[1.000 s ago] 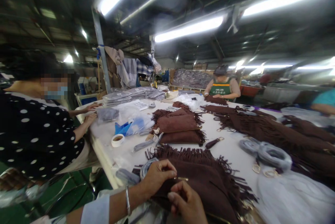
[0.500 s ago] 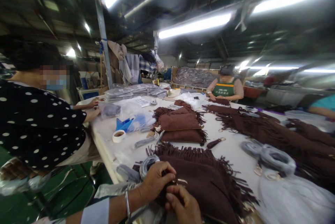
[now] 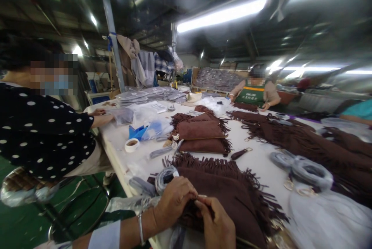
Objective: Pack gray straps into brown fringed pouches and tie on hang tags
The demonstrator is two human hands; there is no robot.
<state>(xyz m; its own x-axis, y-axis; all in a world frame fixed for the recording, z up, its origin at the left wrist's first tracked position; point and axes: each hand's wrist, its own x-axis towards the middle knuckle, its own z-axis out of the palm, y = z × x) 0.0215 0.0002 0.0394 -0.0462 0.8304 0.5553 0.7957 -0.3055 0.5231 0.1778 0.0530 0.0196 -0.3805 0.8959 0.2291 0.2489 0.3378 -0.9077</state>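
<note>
A brown suede fringed bag (image 3: pixel 229 198) lies on the white table (image 3: pixel 258 159) right in front of me. My left hand (image 3: pixel 173 200) is closed in a pinch on the bag's near edge, a silver bangle on its wrist. My right hand (image 3: pixel 217 223) is closed too, fingertips meeting the left hand's at a small metal fitting on the bag that I cannot make out clearly. Beyond them sits a stack of more brown fringed bags (image 3: pixel 202 134).
A person in a polka-dot top (image 3: pixel 40 128) works at the table's left side, another in a green apron (image 3: pixel 252 94) at the far end. Tape roll (image 3: pixel 131 145), blue plastic packets (image 3: pixel 145 130), grey wrapped straps (image 3: pixel 302 167), a brown key strap (image 3: pixel 240 153) and long fringed pieces (image 3: pixel 293 140) lie about.
My right hand has risen and closed against my left at the bag's edge. The view has drifted slightly left and down. The person in the polka-dot top shifted a little.
</note>
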